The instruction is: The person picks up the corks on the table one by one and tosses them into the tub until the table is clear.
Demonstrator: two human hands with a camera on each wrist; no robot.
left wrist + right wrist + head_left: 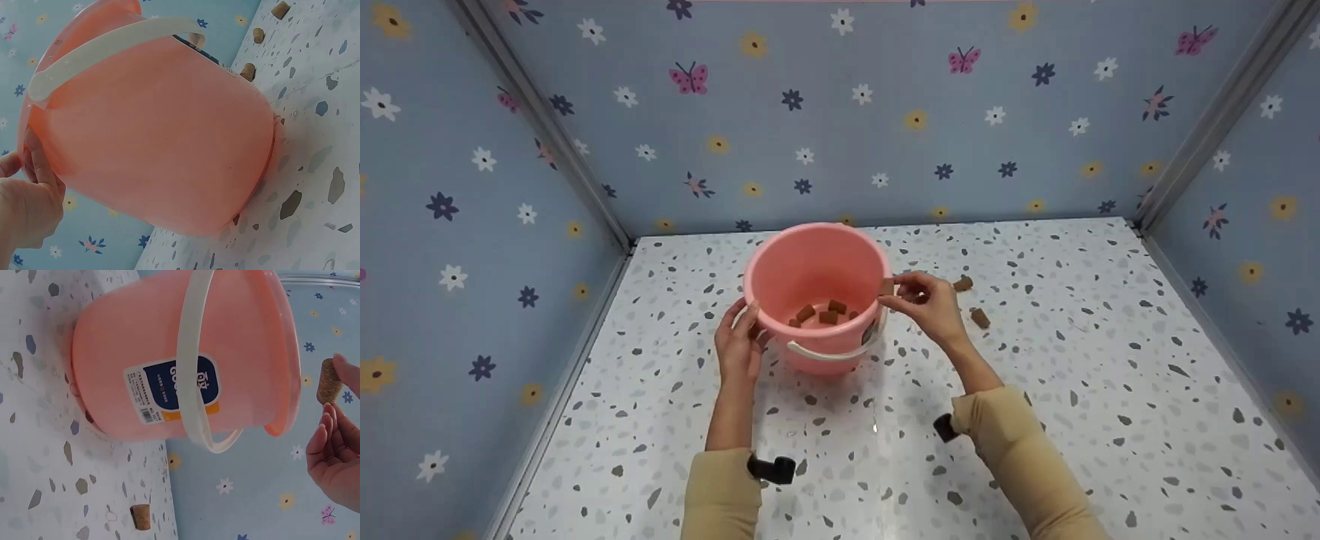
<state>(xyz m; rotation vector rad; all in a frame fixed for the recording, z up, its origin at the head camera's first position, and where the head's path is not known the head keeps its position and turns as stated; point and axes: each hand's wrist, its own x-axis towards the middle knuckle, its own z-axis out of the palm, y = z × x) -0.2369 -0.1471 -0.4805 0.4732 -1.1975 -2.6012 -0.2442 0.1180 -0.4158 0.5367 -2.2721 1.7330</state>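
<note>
A pink bucket (pixel 821 349) with a white handle (pixel 832 353) stands upright, with several brown corks (pixel 828 317) lying on its bottom. My left hand (pixel 739 349) grips the rim at the left, thumb over the edge and fingers against the outer wall; the left wrist view shows these fingers (pixel 39 160) under the rim. Between thumb and fingertips, my right hand (pixel 926 301) pinches one cork (pixel 329 381) by its ends, at the bucket's right rim. On the tabletop beyond that hand lie loose corks (pixel 980 318).
The speckled white tabletop (pixel 1035 450) is bounded by blue flowered panels (pixel 847 120) at the back and both sides. A printed label (pixel 169 388) is on the bucket's wall. Black wrist cameras (pixel 774 470) jut out from both tan sleeves.
</note>
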